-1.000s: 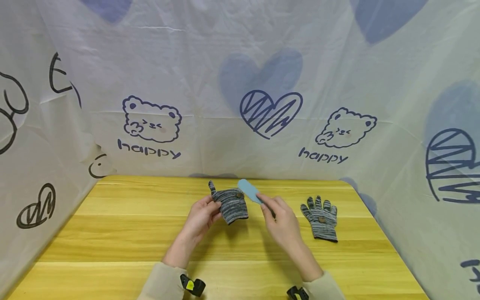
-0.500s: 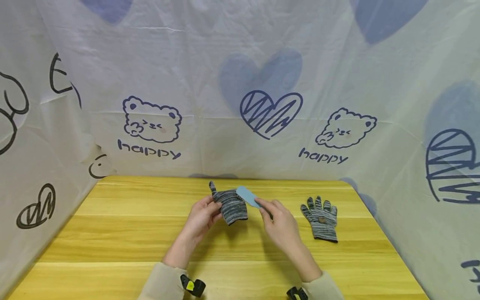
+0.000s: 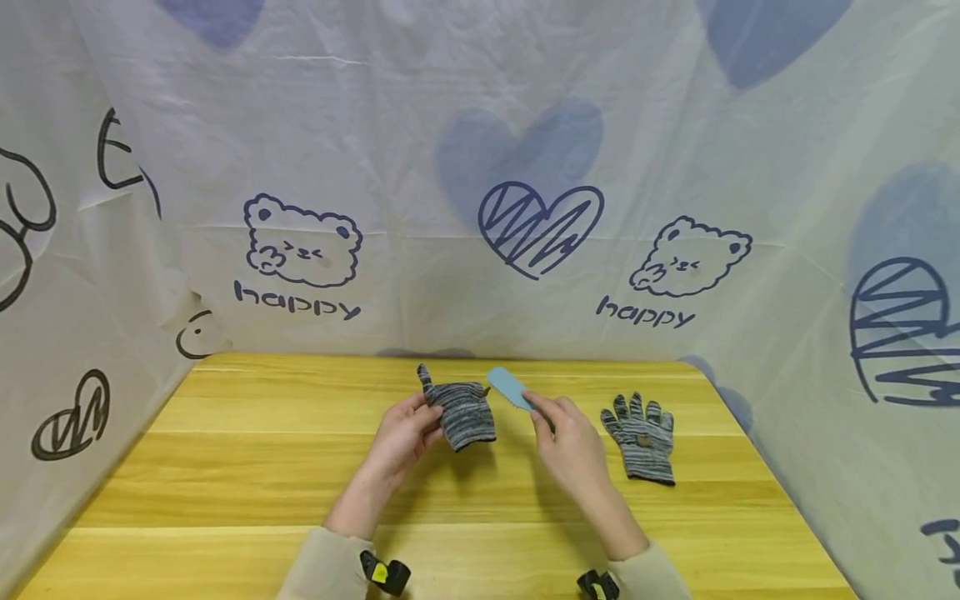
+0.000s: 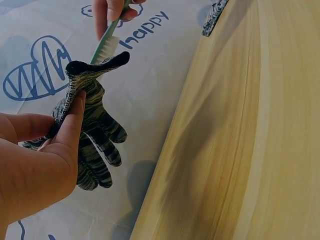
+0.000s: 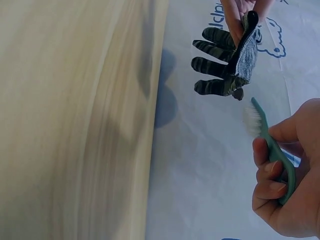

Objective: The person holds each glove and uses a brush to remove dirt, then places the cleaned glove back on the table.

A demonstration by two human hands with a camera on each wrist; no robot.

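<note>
In the head view my left hand (image 3: 408,429) pinches a grey-and-black striped knit glove (image 3: 467,421) near its left edge, held up over the table with one finger of the glove pointing upward. A small brown bit (image 3: 484,391) shows at the glove's upper right edge. My right hand (image 3: 572,442) grips a blue-green brush (image 3: 510,388) by its handle. White bristles (image 5: 253,120) face the glove in the right wrist view, with a small gap between brush and glove. The left wrist view shows the glove's cuff (image 4: 97,65) and several dangling fingers.
A matching striped glove (image 3: 651,458) lies flat to the right of my right hand, fingers away from me, with a brown spot (image 3: 643,440) on it. Beneath is a yellow wood-grain table (image 3: 225,467). A white printed sheet (image 3: 420,275) hangs behind and at both sides.
The brush first came down over the glove's upper right corner, then moved back right, off it. The brown bit now stands out at the edge. The left hand has stayed nearly still.
</note>
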